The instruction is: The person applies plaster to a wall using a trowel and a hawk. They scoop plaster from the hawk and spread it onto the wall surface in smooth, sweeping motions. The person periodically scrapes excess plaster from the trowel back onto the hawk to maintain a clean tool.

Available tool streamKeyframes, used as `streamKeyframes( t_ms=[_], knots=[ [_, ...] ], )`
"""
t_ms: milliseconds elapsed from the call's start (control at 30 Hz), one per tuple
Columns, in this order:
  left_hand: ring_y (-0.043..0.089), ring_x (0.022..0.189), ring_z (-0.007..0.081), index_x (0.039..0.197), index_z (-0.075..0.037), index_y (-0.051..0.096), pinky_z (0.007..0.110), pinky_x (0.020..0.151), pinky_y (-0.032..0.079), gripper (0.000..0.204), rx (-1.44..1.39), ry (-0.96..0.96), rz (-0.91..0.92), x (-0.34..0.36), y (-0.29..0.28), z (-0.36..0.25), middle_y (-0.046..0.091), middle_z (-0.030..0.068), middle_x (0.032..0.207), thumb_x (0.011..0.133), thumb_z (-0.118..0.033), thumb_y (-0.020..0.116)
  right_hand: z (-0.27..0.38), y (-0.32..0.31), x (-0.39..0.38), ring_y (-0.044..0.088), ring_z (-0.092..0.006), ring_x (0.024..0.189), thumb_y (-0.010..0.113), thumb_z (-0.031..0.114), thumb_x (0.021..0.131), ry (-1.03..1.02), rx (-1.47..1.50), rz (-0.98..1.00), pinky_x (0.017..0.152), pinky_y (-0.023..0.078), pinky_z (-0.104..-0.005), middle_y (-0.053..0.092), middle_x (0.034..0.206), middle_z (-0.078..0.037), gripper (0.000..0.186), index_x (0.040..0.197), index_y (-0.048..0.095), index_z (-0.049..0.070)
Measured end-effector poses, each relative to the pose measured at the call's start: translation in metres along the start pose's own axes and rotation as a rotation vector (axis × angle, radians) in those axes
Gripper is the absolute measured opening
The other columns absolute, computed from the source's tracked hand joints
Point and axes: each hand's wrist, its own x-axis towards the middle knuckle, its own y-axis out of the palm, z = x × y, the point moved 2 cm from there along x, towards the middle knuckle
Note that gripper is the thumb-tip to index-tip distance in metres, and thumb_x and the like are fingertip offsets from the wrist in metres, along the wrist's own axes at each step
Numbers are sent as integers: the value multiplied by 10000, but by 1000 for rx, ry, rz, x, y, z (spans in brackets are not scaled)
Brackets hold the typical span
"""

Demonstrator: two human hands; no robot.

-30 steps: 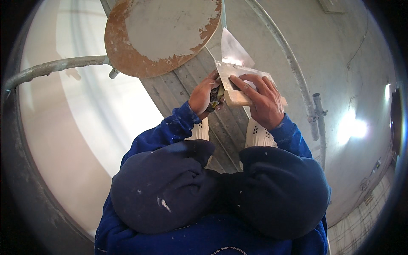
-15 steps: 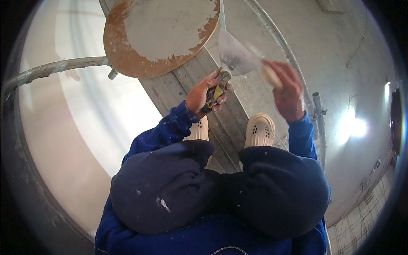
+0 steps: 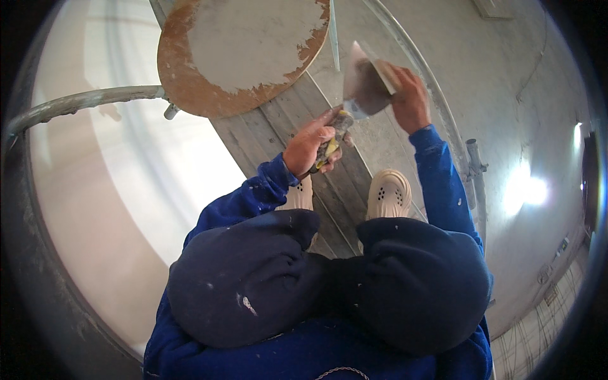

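My left hand (image 3: 313, 147) is closed around a stubby black-and-yellow tool handle (image 3: 330, 147), its rounded end smeared with dried plaster. Whether a blade belongs to that handle cannot be made out. My right hand (image 3: 410, 100) grips a putty knife (image 3: 367, 87) with a wide, flaring metal blade and a pale handle. The blade's lower corner meets or nearly meets the rounded end of the handle in my left hand; motion blur hides the exact contact. Ahead on the left lies a rounded brown board (image 3: 190, 95) with whitish plaster (image 3: 244, 44) spread across its middle.
Grey metal planks (image 3: 272, 130) run beneath my feet in pale clogs (image 3: 388, 193). A curved metal rail (image 3: 424, 69) passes on the right, another curved pipe (image 3: 88, 98) on the left. A pipe clamp (image 3: 475, 158) juts out at the right, and a thin pale-green strip (image 3: 335, 38) lies beside the board.
My right hand has moved left and slightly up, and the putty knife's blade has turned more upright. My left hand has shifted slightly right with the handle still in it.
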Motion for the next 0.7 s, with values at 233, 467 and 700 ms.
streamKeyframes(
  t_ms=[233, 467, 700],
  knots=[
    [475, 607, 99, 1166, -85, 419, 210, 445, 393, 363, -308, 36, -98, 7, -33, 19, 497, 21, 810, 882, -287, 517, -11, -45, -38, 520, -318, 1028, 508, -92, 661, 218, 84, -109, 912, 410, -375, 554, 1124, -140, 515, 1142, 572, 80],
    [509, 643, 87, 1056, -92, 457, 221, 489, 423, 383, -350, 128, -247, 20, 1, 22, 511, 1, 836, 801, -280, 673, 60, 0, -49, 495, -176, 842, 604, 42, 676, -118, -320, -19, 767, 376, -332, 520, 984, 18, 558, 1169, 574, 301],
    [552, 646, 98, 1032, -90, 470, 224, 499, 451, 451, -233, 156, -429, 14, -7, 24, 556, 18, 841, 706, -196, 764, 70, 8, -53, 482, -202, 955, 634, 62, 663, -139, -247, 62, 871, 332, -364, 487, 1091, -23, 586, 1199, 545, 283]
  ],
)
